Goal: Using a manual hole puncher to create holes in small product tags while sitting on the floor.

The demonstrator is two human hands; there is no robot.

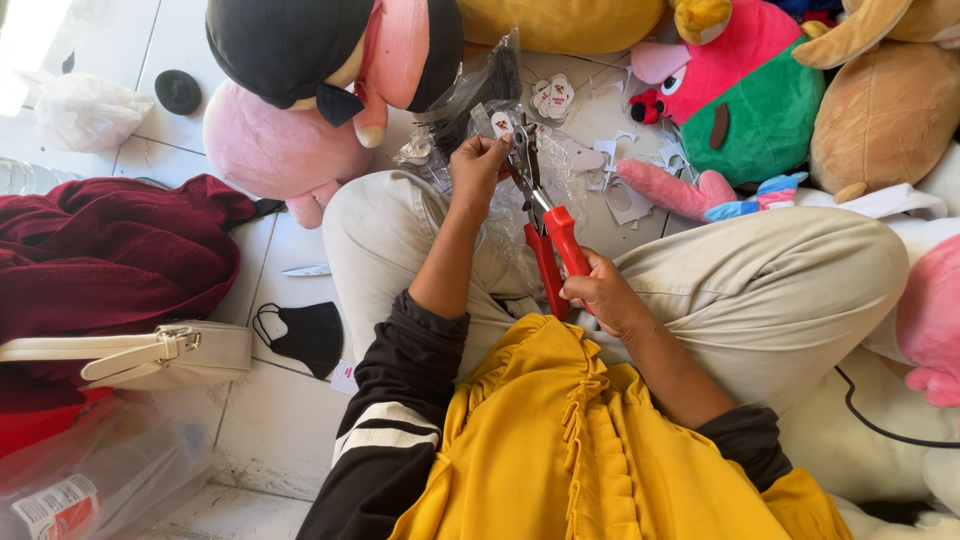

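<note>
Reds, pinks and yellow over white tiles

Red-handled pliers (548,235) with grey metal jaws; small white tag (502,123) with a dark mark; yellow ruffled garment (590,450); black sleeve (385,440) with white stripes; beige trousers (760,290); black face mask (300,335); cream handbag (140,355); maroon cloth (110,250); pink plush (280,145) under a black-and-pink one (330,45); red-and-green plush (745,95) with pink beak; tan plush (885,110); white floor tiles (270,430).

Bright daylight from upper left, blown-out corner glare, sharp focus.
</note>
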